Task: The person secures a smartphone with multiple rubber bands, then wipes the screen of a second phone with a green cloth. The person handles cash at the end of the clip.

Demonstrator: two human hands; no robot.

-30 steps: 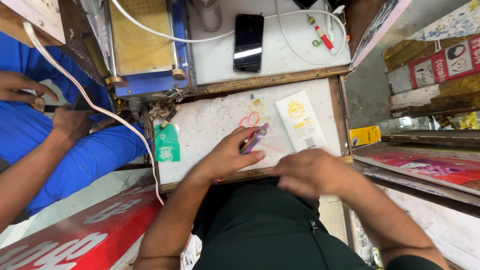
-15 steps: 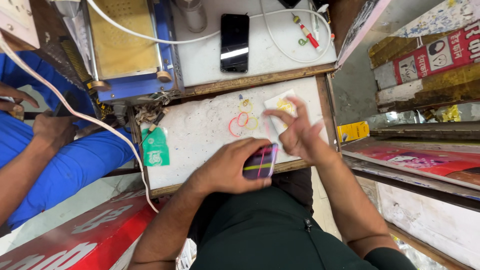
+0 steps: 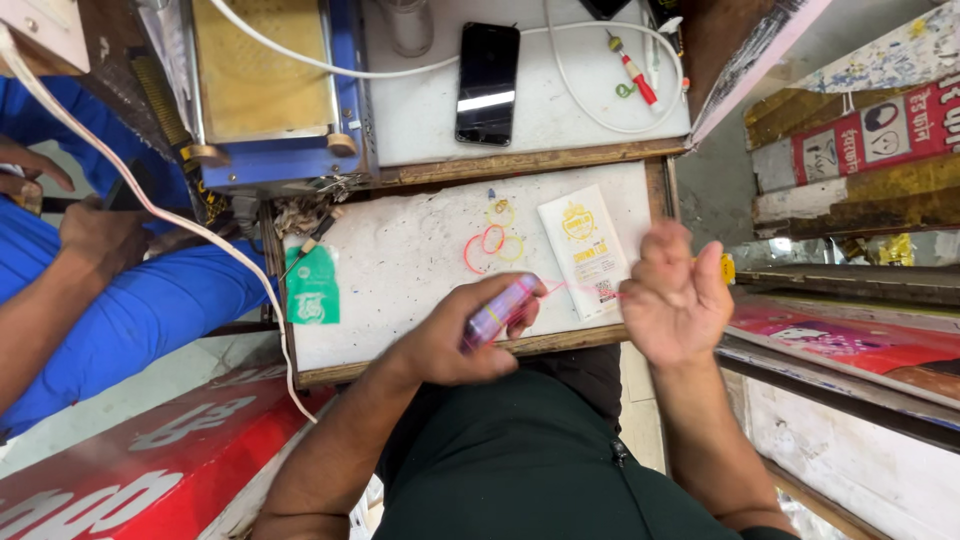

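The left hand (image 3: 452, 338) grips a small purple phone-like device (image 3: 500, 311) edge-on, fingers curled around its body, above the near edge of the white work surface (image 3: 400, 270). A thin pink rubber band (image 3: 580, 291) runs taut from the device toward the right hand (image 3: 675, 295). The right hand is raised beside the device with palm facing the camera and fingers loosely bent; the band appears to lead to its fingers, but the exact point of contact cannot be told.

On the work surface, just beyond the device, lie several loose rubber bands (image 3: 492, 240) in orange, red and yellow. A white printed packet (image 3: 585, 250) lies to their right, near the right hand. A green sticker (image 3: 313, 286) sits at the left part of the surface.

On the upper shelf, a black smartphone (image 3: 487, 70) lies face up, with a white cable (image 3: 600, 110) looping beside it and a red-handled screwdriver (image 3: 635, 72) farther right. A blue and yellow machine (image 3: 265, 80) stands to the left.

A second person in a blue sleeve (image 3: 140, 310) is at the far left.
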